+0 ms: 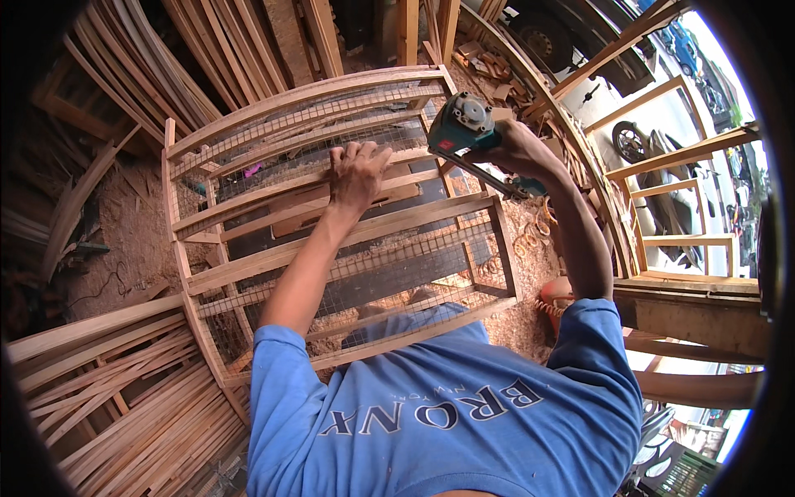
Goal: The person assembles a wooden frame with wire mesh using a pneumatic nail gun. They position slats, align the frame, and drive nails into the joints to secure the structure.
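A wooden frame of slats with wire mesh point(302, 100) lies in front of me, its bars running left to right. My left hand point(358, 176) is on a middle slat point(265, 199), fingers bent over its far side. My right hand point(517, 147) grips the handle of a teal pneumatic nail gun point(465, 124) with a grey metal head. The nail gun is at the frame's right side, near the ends of the slats. Its tip is hidden, so I cannot tell whether it touches the wood.
Long wood strips point(124, 406) are stacked at the lower left, and more boards point(224, 50) stand at the back. Wood shavings point(132, 215) cover the floor. An orange-red object point(556, 291) with a coiled hose sits at the right. Beyond are wooden frames point(671, 240) and a motorcycle point(646, 153).
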Action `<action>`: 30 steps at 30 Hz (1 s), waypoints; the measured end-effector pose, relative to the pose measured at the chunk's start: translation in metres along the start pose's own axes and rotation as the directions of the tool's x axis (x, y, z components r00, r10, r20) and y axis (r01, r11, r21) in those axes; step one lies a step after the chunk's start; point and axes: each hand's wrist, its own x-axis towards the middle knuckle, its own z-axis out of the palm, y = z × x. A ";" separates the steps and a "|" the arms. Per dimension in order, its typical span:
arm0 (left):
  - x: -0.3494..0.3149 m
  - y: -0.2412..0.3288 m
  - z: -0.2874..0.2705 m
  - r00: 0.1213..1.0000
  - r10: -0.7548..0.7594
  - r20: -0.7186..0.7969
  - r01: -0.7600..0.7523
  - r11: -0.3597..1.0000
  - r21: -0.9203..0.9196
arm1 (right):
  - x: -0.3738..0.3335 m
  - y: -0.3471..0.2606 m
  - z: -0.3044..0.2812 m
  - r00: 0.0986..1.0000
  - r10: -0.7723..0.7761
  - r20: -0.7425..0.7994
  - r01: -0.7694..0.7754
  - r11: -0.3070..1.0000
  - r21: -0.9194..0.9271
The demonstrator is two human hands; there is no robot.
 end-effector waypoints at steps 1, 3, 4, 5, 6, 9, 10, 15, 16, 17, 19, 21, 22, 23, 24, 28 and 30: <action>0.000 0.000 0.000 1.000 -0.004 -0.012 0.004 1.000 -0.006 | -0.001 0.000 -0.002 1.000 -0.001 0.001 0.001 1.000 -0.009; -0.002 0.001 0.000 1.000 -0.003 -0.019 0.003 1.000 -0.007 | -0.003 0.000 -0.004 1.000 0.006 0.002 -0.006 1.000 -0.021; -0.002 0.000 0.000 1.000 0.004 -0.016 -0.004 1.000 -0.001 | -0.003 0.000 -0.005 1.000 0.013 -0.002 -0.013 1.000 -0.023; -0.003 0.000 0.001 1.000 0.007 -0.020 -0.007 1.000 -0.006 | -0.003 -0.001 -0.005 1.000 0.019 -0.005 -0.019 1.000 -0.025; -0.003 0.000 0.002 1.000 0.018 -0.025 -0.018 1.000 0.018 | -0.003 -0.001 -0.005 1.000 0.013 -0.008 -0.013 1.000 -0.023; -0.003 0.001 0.005 0.998 0.042 -0.041 -0.039 0.997 0.073 | -0.003 -0.003 -0.006 1.000 0.013 0.004 -0.013 0.999 -0.034; -0.003 0.001 0.006 0.998 0.053 -0.040 -0.048 0.993 0.105 | -0.003 -0.004 -0.007 1.000 0.022 0.018 -0.021 0.999 -0.049; -0.002 0.002 0.009 0.994 0.110 -0.021 -0.103 0.971 0.215 | -0.006 -0.005 -0.006 0.999 0.040 0.023 -0.038 0.997 -0.065; -0.002 0.002 0.010 0.992 0.122 -0.022 -0.114 0.969 0.221 | -0.006 -0.004 -0.005 1.000 0.014 0.006 -0.013 0.998 -0.064; -0.002 0.002 0.010 0.991 0.131 -0.024 -0.122 0.967 0.224 | -0.005 -0.003 -0.003 1.000 -0.017 -0.003 0.017 0.999 -0.049; -0.003 0.001 0.011 0.992 0.128 -0.014 -0.122 0.970 0.209 | -0.003 -0.002 0.000 0.998 -0.065 -0.022 0.065 0.998 -0.024; -0.003 0.000 0.011 0.989 0.149 -0.018 -0.142 0.968 0.205 | -0.001 0.000 0.001 0.997 -0.079 -0.019 0.079 0.997 0.002; -0.003 0.000 0.011 0.985 0.170 -0.027 -0.161 0.964 0.210 | -0.001 0.000 0.001 0.998 -0.067 -0.009 0.067 0.998 0.009; -0.003 -0.001 0.011 0.981 0.191 -0.035 -0.179 0.960 0.216 | 0.000 0.000 0.000 0.998 -0.056 0.001 0.056 0.998 0.016; -0.003 -0.002 0.011 0.981 0.189 -0.031 -0.179 0.961 0.210 | 0.001 0.000 0.000 0.999 -0.041 0.017 0.041 0.999 0.018; -0.001 -0.002 0.011 0.983 0.180 -0.020 -0.173 0.967 0.185 | 0.009 -0.002 -0.001 0.997 0.024 0.070 -0.024 1.000 -0.011; 0.000 -0.002 0.010 0.985 0.174 -0.014 -0.169 0.970 0.174 | 0.014 -0.002 -0.001 0.996 0.037 0.085 -0.034 0.998 -0.043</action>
